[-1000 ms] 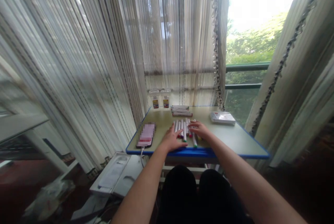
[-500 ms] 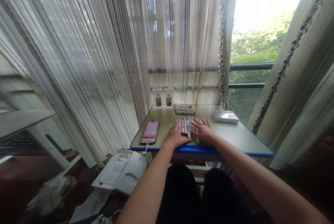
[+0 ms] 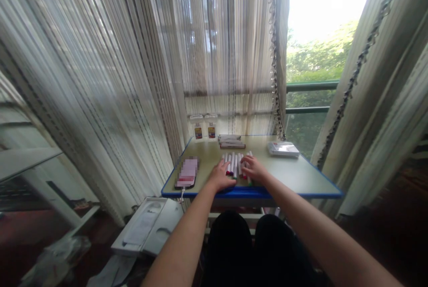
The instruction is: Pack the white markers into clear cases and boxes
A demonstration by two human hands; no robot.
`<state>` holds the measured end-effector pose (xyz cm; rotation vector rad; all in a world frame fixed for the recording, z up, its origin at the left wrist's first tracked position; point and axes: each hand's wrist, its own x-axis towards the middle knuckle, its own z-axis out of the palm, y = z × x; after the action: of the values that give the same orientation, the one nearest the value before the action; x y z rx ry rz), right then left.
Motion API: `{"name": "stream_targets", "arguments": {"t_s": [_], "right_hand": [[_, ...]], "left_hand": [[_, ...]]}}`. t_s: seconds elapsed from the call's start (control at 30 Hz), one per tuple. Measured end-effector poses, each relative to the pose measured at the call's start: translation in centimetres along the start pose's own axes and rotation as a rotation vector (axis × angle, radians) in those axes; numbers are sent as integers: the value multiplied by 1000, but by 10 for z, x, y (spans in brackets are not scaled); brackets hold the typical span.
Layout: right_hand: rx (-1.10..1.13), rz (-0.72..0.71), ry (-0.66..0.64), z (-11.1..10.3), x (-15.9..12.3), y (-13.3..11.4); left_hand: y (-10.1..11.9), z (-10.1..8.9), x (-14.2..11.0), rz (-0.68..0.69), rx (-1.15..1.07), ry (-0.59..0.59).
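Several white markers with coloured caps (image 3: 235,164) lie side by side near the front edge of the small table (image 3: 287,175). At the left end of this row rests my left hand (image 3: 221,177), its fingers apart and its thumb stretched along the cap ends. Over the right end is my right hand (image 3: 254,169), fingers bent and spread across the markers, touching them without gripping one. Behind the row lies a stack of more markers (image 3: 231,140), pointing sideways.
A phone (image 3: 187,172) with a white cable lies on the table's left. Two clear cases (image 3: 203,129) stand at the back; a flat white box (image 3: 283,149) lies at the right. An open white box (image 3: 147,224) sits below, left of the table. Curtains (image 3: 230,46) hang behind.
My right hand has drawn in toward the left, its fingers more bent, and the markers at the right end show more. The whole view has shifted slightly.
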<state>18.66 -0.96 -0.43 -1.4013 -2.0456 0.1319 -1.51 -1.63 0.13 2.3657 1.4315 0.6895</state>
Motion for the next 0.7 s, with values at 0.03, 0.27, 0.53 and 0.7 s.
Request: {"name": "stream_targets", "arguments": {"t_s": [0.03,0.27,0.53,0.7], "right_hand": [[-25,39,41,0,-1,-1],[7,146,28,5,1,4],[232,44,-162,-16,-15,15],[192,-71,-353,-32,-33,8]], "left_hand": [[-1,1,1,2,2,6],[-3,6,4,2,12,40],[0,4,3,-17,-24,75],[1,4,0,-24,-81,65]]}}
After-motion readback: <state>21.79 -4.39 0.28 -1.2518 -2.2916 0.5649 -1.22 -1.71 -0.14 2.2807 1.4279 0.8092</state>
